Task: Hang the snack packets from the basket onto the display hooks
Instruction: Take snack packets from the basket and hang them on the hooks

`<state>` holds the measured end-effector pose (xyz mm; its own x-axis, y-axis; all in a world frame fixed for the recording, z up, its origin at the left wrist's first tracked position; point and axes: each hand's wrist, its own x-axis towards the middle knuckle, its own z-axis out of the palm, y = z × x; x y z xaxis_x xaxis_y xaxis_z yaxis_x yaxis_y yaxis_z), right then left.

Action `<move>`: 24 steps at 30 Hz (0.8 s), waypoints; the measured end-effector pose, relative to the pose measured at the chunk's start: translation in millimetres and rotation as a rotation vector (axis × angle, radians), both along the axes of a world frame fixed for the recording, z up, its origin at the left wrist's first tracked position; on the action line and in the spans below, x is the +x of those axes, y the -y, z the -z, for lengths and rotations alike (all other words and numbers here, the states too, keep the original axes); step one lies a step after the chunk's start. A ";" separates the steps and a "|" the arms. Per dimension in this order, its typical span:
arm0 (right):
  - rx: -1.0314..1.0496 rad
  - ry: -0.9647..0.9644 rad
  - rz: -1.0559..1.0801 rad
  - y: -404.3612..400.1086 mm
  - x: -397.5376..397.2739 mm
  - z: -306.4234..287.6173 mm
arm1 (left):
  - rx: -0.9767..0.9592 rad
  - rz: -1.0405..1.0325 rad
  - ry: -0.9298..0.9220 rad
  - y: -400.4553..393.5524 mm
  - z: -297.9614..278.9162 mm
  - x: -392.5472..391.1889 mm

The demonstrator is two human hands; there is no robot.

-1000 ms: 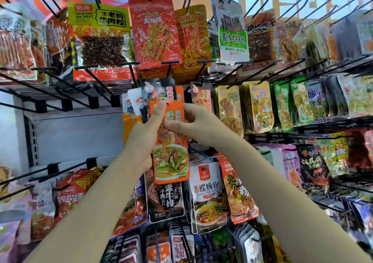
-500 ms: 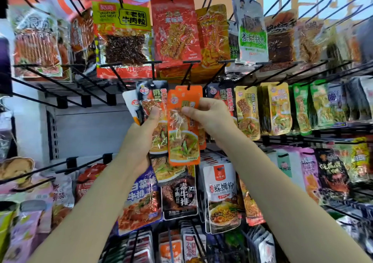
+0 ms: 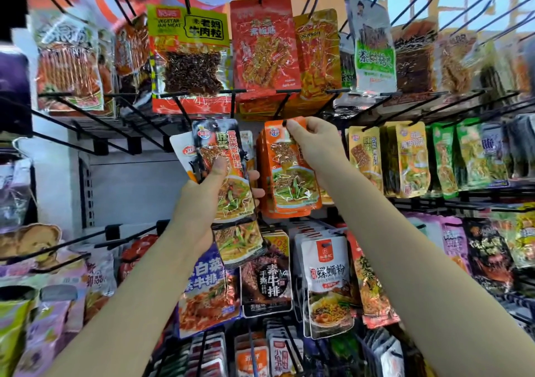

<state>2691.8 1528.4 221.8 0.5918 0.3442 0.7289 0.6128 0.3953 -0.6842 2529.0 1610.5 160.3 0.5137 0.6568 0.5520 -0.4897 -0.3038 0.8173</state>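
Observation:
An orange snack packet (image 3: 291,171) hangs at the front of a stack on a black display hook (image 3: 284,123), whose tip shows through the packet's top hole. My right hand (image 3: 314,142) pinches that packet's top edge beside the hook tip. My left hand (image 3: 207,191) grips a small bunch of packets, the front one black (image 3: 223,171) with a white one behind it, just left of the orange stack. The basket is out of view.
Rows of black hooks carry many other packets all around: yellow and green ones (image 3: 411,159) to the right, red and orange ones (image 3: 263,46) above, white noodle packets (image 3: 327,284) below. Bare hooks (image 3: 72,246) stick out at the left by a white shelf wall.
The orange packet rose and went onto the hook's tip. My left hand let go of it and now holds only the black bunch, slightly further left. The camera view tilted up.

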 end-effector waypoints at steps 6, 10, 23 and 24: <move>0.088 0.241 0.337 3.4 3.9 10.2 | 0.022 0.029 0.054 -1.4 0.0 -0.7; 0.217 0.405 0.524 9.7 -2.8 19.3 | 0.014 -0.090 0.089 -4.0 -0.2 3.5; -0.071 0.107 0.082 40.5 11.1 23.7 | -0.017 0.007 -0.114 11.5 -1.3 33.0; -0.065 0.065 0.079 43.5 17.3 21.8 | 0.012 0.029 -0.122 11.6 -2.7 34.1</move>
<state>2709.1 1484.8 200.0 0.5710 0.3465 0.7442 0.6842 0.3000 -0.6647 2563.0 1599.0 162.9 0.5963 0.6343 0.4920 -0.3958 -0.3009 0.8676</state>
